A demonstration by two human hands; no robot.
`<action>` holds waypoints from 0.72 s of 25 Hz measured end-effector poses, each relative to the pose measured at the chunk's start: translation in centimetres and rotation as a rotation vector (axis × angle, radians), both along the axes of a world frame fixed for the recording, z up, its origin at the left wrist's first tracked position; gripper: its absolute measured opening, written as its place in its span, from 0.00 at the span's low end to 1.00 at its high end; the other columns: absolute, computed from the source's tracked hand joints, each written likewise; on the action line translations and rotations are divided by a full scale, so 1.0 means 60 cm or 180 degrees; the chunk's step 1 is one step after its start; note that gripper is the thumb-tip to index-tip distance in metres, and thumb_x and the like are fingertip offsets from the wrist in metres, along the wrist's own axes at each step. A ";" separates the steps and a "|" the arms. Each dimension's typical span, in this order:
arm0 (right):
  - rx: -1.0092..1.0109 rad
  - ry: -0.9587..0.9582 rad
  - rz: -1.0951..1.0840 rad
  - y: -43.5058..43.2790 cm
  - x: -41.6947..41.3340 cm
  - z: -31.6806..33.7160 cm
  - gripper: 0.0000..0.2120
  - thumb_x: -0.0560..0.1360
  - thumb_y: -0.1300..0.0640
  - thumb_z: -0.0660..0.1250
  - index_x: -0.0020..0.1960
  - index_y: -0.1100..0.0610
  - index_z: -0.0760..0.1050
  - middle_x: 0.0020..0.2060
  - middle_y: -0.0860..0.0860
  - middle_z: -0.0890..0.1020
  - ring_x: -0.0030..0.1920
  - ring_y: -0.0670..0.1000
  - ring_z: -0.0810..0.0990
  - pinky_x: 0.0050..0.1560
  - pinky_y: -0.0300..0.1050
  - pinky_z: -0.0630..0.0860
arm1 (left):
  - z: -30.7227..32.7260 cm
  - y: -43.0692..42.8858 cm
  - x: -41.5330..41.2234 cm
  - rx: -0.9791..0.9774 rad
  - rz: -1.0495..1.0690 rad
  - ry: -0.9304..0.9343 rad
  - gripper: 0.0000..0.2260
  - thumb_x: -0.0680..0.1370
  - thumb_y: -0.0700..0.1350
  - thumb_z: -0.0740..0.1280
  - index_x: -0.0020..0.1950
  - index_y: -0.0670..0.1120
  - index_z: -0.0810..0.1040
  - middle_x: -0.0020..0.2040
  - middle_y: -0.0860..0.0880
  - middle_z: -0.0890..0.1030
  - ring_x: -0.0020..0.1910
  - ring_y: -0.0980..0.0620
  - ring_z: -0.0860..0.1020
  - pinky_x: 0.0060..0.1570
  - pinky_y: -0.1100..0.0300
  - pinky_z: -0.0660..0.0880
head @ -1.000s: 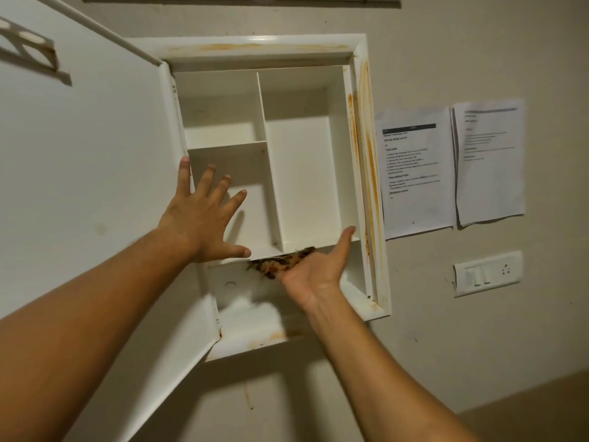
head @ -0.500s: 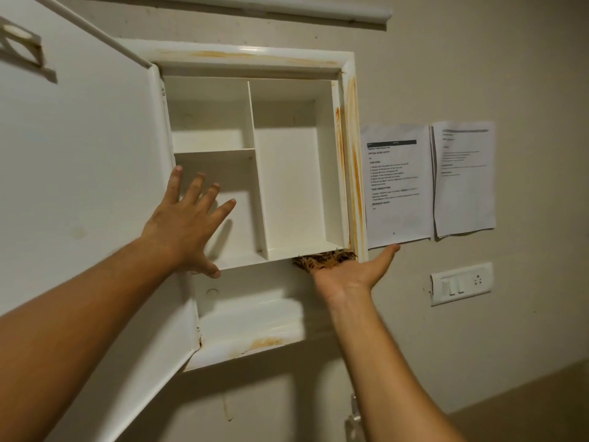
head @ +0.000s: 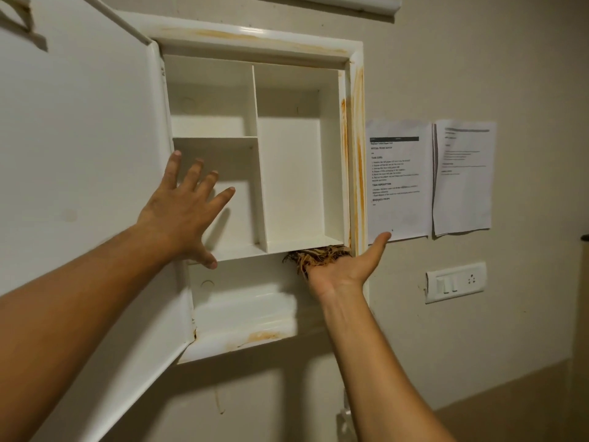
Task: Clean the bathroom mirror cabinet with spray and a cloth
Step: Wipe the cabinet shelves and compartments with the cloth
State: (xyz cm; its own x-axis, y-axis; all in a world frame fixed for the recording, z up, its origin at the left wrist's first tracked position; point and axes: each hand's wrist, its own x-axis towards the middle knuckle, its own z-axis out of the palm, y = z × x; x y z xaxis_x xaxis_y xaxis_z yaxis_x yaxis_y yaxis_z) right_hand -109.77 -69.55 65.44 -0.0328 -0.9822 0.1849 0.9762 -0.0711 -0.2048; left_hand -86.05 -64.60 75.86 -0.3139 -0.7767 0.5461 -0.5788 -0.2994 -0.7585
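1. Hands, two, reach up toward the cabinet point(head: 357, 122). The left hand point(head: 178, 215) is released: four fingers straight and fanned, thumb angled down toward the middle shelf point(head: 242, 252). It lies across the door's hinge edge and the mouth of the lower-left compartment; whether it touches either cannot be told.
2. The right hand point(head: 344, 269) is palm-up and flat, thumb stretched out to the right. Its fingers run under the cloth and grasp nothing; their tips are hidden.
3. Cloth point(head: 318, 255), one, brown, patterned and bunched, is pressed between those fingers and the underside of the middle shelf, at the shelf's right end, just beside the right frame.
4. Door point(head: 79, 154), one, white, stands swung open to the left, its lower corner meeting the cabinet's bottom lip.
5. The cabinet has four compartments: two stacked on the left, one tall on the right, one wide along the bottom. In the bottom one, open room runs leftward from the cloth to the hinge side. Orange streaks mark three edges: top rail, right frame, bottom lip.
6. On the wall hang two printed pages, the left sheet point(head: 398, 180) and the right sheet point(head: 462, 177), side by side just right of the frame. The right thumb tip overlaps the left sheet's lower edge. Below them sits one switch plate point(head: 455, 282) with two rockers and one socket.
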 end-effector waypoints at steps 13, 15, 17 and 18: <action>-0.1401 0.4577 -0.3612 0.109 -0.110 -0.063 0.24 0.75 0.72 0.61 0.65 0.54 0.79 0.57 0.49 0.85 0.55 0.48 0.83 0.52 0.41 0.81 | 0.000 0.009 -0.004 0.0001 -0.0042 -0.0003 0.65 0.58 0.86 0.59 0.84 0.51 0.43 0.82 0.39 0.55 0.81 0.33 0.50 0.75 0.28 0.39; -0.2254 0.6860 -0.3874 0.077 -0.104 -0.075 0.19 0.76 0.62 0.62 0.65 0.52 0.76 0.58 0.50 0.83 0.54 0.54 0.81 0.46 0.47 0.78 | 0.003 0.013 -0.007 0.0042 -0.0043 0.0028 0.65 0.58 0.86 0.59 0.84 0.51 0.43 0.82 0.39 0.55 0.81 0.33 0.50 0.75 0.28 0.39; -0.2441 0.8286 -0.3137 0.045 -0.086 -0.103 0.11 0.81 0.54 0.61 0.63 0.53 0.73 0.55 0.54 0.82 0.52 0.60 0.80 0.41 0.49 0.73 | 0.002 0.014 -0.008 0.0064 -0.0056 0.0029 0.64 0.59 0.85 0.59 0.84 0.51 0.43 0.82 0.40 0.55 0.81 0.33 0.50 0.75 0.28 0.39; -0.2388 0.8456 -0.2838 0.033 -0.074 -0.110 0.11 0.83 0.51 0.60 0.62 0.54 0.72 0.53 0.56 0.82 0.50 0.61 0.80 0.40 0.49 0.70 | 0.002 0.013 -0.007 0.0061 -0.0056 0.0014 0.64 0.59 0.85 0.59 0.84 0.51 0.43 0.83 0.40 0.54 0.81 0.33 0.49 0.75 0.28 0.40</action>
